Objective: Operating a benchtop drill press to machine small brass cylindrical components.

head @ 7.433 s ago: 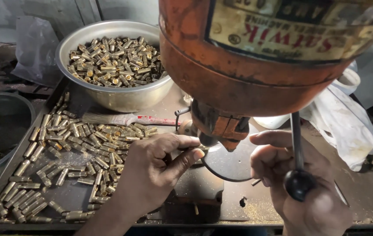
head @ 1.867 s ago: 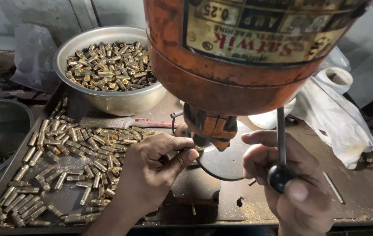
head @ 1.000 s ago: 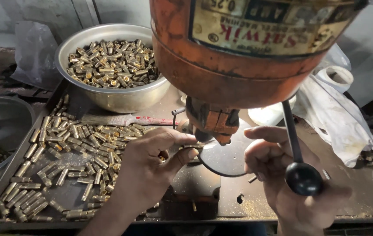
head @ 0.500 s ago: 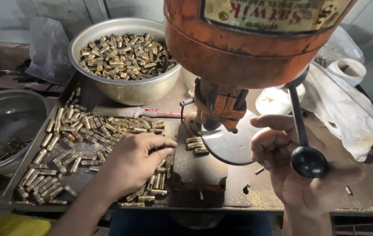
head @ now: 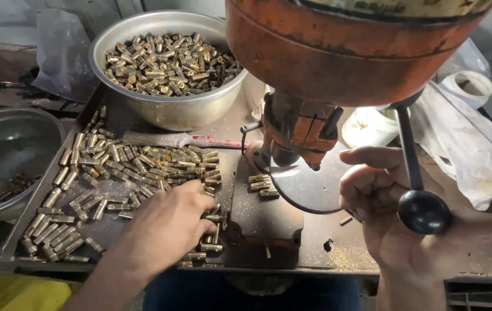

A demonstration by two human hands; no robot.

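Grimy metal covers the workbench [head: 338, 262], with a shallow dark tray [head: 27, 227] set into its left part. Two steel bowls show: one [head: 165, 109] at the tray's far edge, heaped with small brass cylinders, and a second [head: 4, 129] off the tray's left edge, holding only a few. Loose brass pieces [head: 142, 167] lie scattered across the tray, too many to count; a cluster of about four [head: 263, 184] sits apart on the dark plate beside the round drill table [head: 309, 190]. One paintbrush with a red handle [head: 177, 140] lies along the far side of the tray. One orange drill press [head: 338, 52] hangs over the middle.

Left hand [head: 171, 219] is palm down at the tray's right edge, fingers curled over a few brass pieces at its fingertips; whether it grips one cannot be told. Right hand [head: 407, 224] is open, palm up, with the lever's black ball knob [head: 424, 210] resting against the palm, fingers loosely curved and not closed around it.
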